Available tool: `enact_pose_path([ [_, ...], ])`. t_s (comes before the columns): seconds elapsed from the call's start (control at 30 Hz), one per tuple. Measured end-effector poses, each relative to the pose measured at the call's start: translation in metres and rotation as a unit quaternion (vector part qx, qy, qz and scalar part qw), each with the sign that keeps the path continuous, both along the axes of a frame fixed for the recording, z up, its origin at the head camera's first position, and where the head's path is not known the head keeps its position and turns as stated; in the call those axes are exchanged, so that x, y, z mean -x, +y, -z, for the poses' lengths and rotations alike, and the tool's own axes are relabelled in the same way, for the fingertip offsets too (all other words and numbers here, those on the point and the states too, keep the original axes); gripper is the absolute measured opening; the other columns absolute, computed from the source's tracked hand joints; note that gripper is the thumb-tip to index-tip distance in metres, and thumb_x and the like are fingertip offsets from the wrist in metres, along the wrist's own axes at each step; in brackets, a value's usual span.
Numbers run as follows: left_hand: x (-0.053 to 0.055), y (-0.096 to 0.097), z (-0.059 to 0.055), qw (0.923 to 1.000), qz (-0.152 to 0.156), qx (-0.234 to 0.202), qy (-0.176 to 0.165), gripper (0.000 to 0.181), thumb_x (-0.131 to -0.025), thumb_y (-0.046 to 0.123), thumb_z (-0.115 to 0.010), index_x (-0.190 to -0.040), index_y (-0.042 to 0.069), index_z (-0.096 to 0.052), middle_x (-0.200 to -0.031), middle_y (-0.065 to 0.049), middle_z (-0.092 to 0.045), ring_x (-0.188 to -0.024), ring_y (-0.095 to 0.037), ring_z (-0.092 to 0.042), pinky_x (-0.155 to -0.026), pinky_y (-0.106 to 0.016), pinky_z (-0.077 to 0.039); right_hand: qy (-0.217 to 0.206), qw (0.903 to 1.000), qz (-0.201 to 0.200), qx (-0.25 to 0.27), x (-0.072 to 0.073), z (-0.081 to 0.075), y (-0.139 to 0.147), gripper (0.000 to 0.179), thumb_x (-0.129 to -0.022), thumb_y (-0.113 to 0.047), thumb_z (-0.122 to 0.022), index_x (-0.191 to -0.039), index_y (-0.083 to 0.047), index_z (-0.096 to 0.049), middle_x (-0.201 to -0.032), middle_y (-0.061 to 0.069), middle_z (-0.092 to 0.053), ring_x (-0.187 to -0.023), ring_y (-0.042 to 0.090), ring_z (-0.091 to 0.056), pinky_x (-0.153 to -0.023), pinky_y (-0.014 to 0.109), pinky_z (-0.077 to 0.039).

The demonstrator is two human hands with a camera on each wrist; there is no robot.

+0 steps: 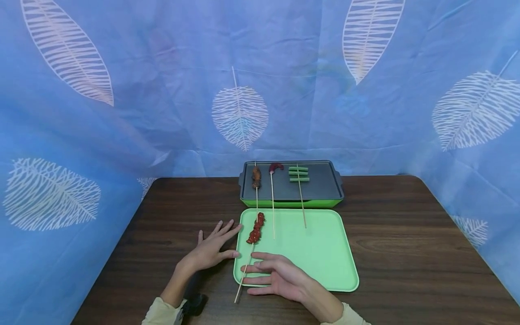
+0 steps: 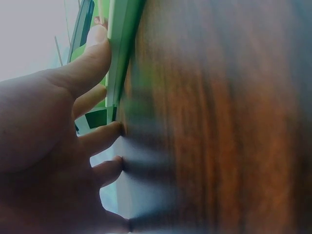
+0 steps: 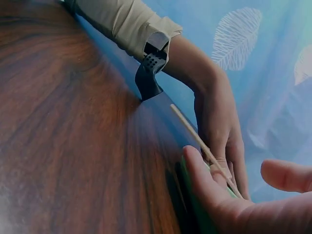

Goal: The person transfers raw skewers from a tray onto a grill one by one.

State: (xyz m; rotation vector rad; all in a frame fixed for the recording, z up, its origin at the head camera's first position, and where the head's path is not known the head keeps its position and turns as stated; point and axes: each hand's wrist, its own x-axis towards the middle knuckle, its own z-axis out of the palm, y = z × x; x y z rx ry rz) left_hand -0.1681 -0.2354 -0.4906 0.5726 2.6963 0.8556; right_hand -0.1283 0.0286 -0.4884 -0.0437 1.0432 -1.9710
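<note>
A skewer of red, meat-like pieces (image 1: pixel 254 229) lies along the left side of a light green tray (image 1: pixel 313 253), its bare stick reaching past the front rim. My left hand (image 1: pixel 211 250) is at the tray's left edge with fingers spread and thumb by the rim; the left wrist view shows the thumb (image 2: pixel 97 53) against that green rim. My right hand (image 1: pixel 280 277) is over the tray's front left part, fingers extended and thumb apart. The skewer's stick (image 3: pixel 195 136) crosses its fingertips in the right wrist view.
Behind the tray stands a dark grill plate (image 1: pixel 321 185) on a green base. On it lie a brown meat skewer (image 1: pixel 256 177), a dark red curled piece on a stick (image 1: pixel 276 167) and a green-stick skewer (image 1: pixel 299 174); their sticks overhang the tray. Blue leaf-print cloth surrounds the wooden table (image 1: pixel 398 234).
</note>
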Motion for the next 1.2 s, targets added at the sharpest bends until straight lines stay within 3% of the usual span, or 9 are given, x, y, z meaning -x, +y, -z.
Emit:
enact_pose_path([
  [0.13,0.000,0.000,-0.001,0.9999,-0.002,0.006,-0.008,0.076,-0.099,0.044,-0.067,-0.163,0.024,-0.033,-0.170,-0.014,-0.018,-0.155,-0.044,-0.005,-0.104,-0.084,0.007,0.009,0.9996,0.018,-0.017,-0.003,0.000,0.002,0.068,-0.104,-0.008,-0.057,-0.159,0.006,-0.020,-0.139,0.026,-0.057,-0.126,0.046,-0.059,-0.101,0.060,-0.049],
  [0.47,-0.002,-0.001,-0.002,0.9999,-0.006,0.006,-0.010,0.078,-0.098,0.045,-0.068,-0.164,0.024,-0.032,-0.170,-0.015,-0.018,-0.155,-0.045,-0.005,-0.104,-0.084,0.007,0.097,0.9890,0.071,-0.085,-0.017,-0.001,0.007,0.060,-0.099,-0.001,-0.064,-0.153,0.001,-0.037,-0.108,0.017,-0.064,-0.101,0.037,-0.072,-0.083,0.053,-0.059],
  [0.8,0.000,0.002,-0.002,1.0000,0.000,0.005,-0.008,0.078,-0.098,0.045,-0.068,-0.164,0.024,-0.032,-0.170,-0.015,-0.018,-0.155,-0.045,-0.005,-0.104,-0.085,0.007,0.126,0.9834,0.090,-0.095,-0.024,-0.010,0.015,0.061,-0.098,0.000,-0.066,-0.153,0.000,-0.037,-0.099,0.011,-0.064,-0.093,0.034,-0.074,-0.076,0.052,-0.061],
  [1.2,0.000,0.001,0.000,1.0000,0.001,0.002,-0.003,0.077,-0.098,0.043,-0.068,-0.163,0.023,-0.033,-0.170,-0.015,-0.018,-0.155,-0.045,-0.005,-0.103,-0.085,0.007,0.156,0.9784,0.096,-0.096,-0.023,-0.028,0.020,0.064,-0.097,-0.001,-0.068,-0.153,-0.001,-0.037,-0.100,0.013,-0.063,-0.092,0.034,-0.075,-0.075,0.053,-0.061],
])
